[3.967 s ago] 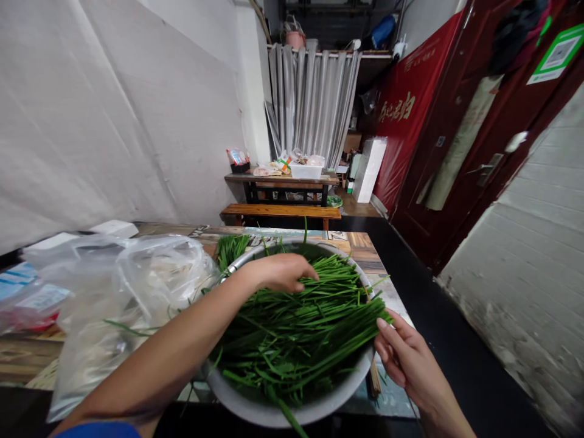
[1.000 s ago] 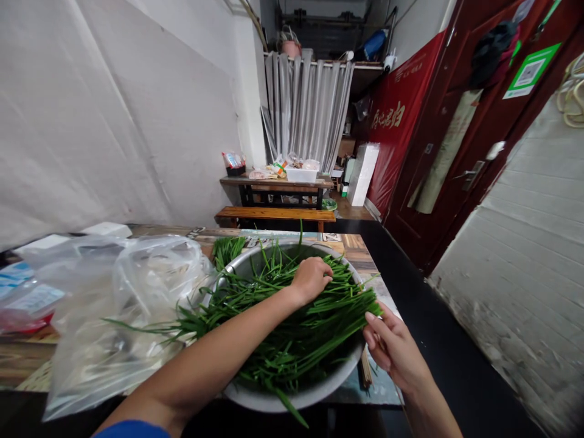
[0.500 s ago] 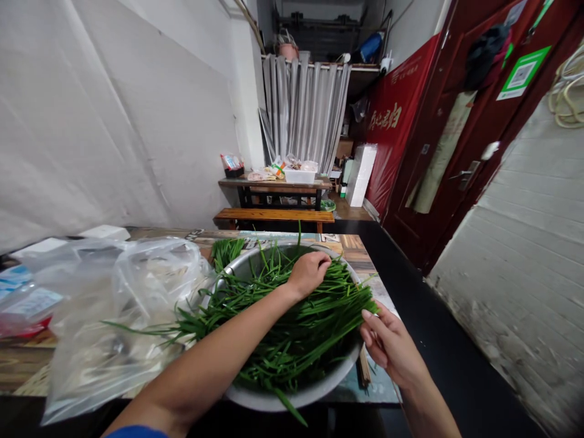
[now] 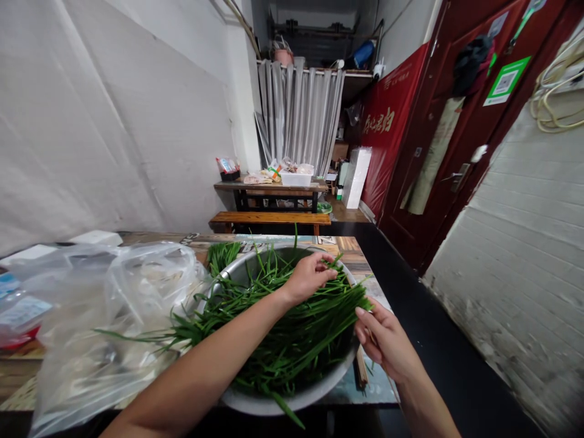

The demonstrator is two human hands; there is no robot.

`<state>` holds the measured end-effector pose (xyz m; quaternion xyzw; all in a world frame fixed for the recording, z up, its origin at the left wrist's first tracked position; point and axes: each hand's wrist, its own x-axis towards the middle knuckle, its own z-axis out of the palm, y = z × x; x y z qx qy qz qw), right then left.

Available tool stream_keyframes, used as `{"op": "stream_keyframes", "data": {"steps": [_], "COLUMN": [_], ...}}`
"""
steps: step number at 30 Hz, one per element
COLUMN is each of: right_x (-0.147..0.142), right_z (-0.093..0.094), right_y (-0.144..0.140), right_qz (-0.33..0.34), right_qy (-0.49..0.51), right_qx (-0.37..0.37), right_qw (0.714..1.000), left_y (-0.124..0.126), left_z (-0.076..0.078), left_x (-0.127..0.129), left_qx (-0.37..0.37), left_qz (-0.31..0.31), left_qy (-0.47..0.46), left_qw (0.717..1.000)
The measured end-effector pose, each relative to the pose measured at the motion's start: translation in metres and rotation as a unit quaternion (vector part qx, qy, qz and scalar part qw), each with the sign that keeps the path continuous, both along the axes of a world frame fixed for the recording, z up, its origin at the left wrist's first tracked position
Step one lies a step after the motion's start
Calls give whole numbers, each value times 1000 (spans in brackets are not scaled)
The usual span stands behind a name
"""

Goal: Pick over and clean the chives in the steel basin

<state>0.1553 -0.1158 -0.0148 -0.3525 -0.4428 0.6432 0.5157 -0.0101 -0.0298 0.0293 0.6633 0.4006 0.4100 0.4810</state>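
Observation:
A large metal basin (image 4: pixel 292 406) heaped with long green garlic chives (image 4: pixel 292 328) stands in front of me. My left hand (image 4: pixel 314 277) reaches across it, palm down, with curled fingers around a few chive stalks at the far right of the heap. At the basin's right rim, my right hand (image 4: pixel 383 336) holds a thin wooden skewer (image 4: pixel 391 384) between thumb and fingers, close to the cut chive ends. The skewer's upper end is hidden by the fingers. A bundle of wooden skewers (image 4: pixel 361 368) lies on the table beside the basin, left of that hand.
Clear plastic bags (image 4: pixel 114 322) with pale contents fill the table's left side. Another chive bunch (image 4: pixel 222 255) lies behind the basin. Farther back are a bench (image 4: pixel 269 218) and a second table with a white tub (image 4: pixel 296 179). A red door (image 4: pixel 438 140) stands right.
My left hand's fingers have loosened from a tight pinch and show a chive stalk between them. The skewer in my right hand has come into sight below its palm. The view has shifted slightly.

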Motion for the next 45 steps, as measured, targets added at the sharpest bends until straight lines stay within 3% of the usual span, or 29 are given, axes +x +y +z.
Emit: {"op": "stream_keyframes", "data": {"steps": [4, 11, 21, 45], "right_x": [-1, -2, 0, -1], "right_z": [3, 6, 5, 2], "right_y": [-1, 0, 2, 2], "right_qz": [-1, -1, 11, 22], "right_qy": [-6, -11, -18, -16], "right_qx": [4, 8, 22, 5], "right_qw": [1000, 1000, 1000, 1000], "left_y": [2, -3, -11, -5], "left_z": [-1, 1, 6, -5], "left_x": [0, 1, 3, 1], "left_qx": [-13, -37, -104, -101], "left_qz": [-35, -97, -131, -132], "left_qy": [-31, 25, 34, 58], "left_qw": [999, 994, 985, 984]}}
